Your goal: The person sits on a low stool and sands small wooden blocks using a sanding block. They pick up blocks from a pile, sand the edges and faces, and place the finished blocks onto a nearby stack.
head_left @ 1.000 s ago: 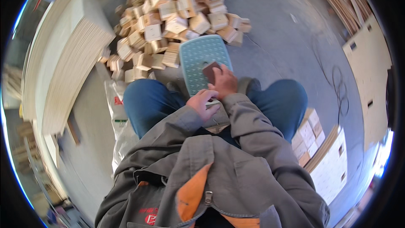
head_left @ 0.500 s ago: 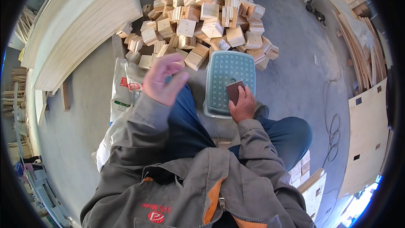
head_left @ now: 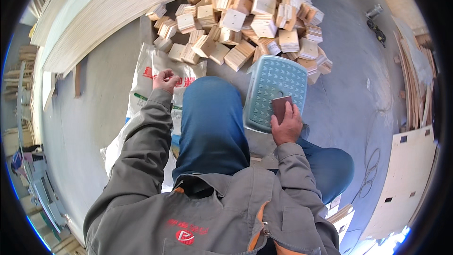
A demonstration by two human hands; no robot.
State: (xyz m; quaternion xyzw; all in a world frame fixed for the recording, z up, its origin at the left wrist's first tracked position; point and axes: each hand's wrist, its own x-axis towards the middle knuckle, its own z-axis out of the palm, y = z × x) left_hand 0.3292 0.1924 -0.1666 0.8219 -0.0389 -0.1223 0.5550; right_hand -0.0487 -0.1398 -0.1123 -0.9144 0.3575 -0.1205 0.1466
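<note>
My right hand (head_left: 288, 126) grips a dark brown sanding pad (head_left: 281, 108), which rests on the top of a blue-green plastic stool (head_left: 278, 74). Its fingers lie over the pad's right side and the thumb is at the near edge. My left hand (head_left: 165, 81) is over a white printed sack (head_left: 144, 68), left of my raised knee. The fingers there are loosely curled, with the thumb apart and nothing seen in them. Whether this hand touches the sack cannot be told. Beyond the stool lies a heap of plywood blocks (head_left: 233, 20).
Large stacked plywood sheets (head_left: 113, 12) stand at the far left. On the right are thin wood strips (head_left: 415, 75), a panel with square holes (head_left: 401, 174) and a looped cable (head_left: 370, 172) on the floor. A black-handled tool (head_left: 376, 30) lies at the far right.
My left hand has dropped down and left from in front of the blocks to over the sack. The right hand still holds the sanding pad on the stool. The whole view has shifted.
</note>
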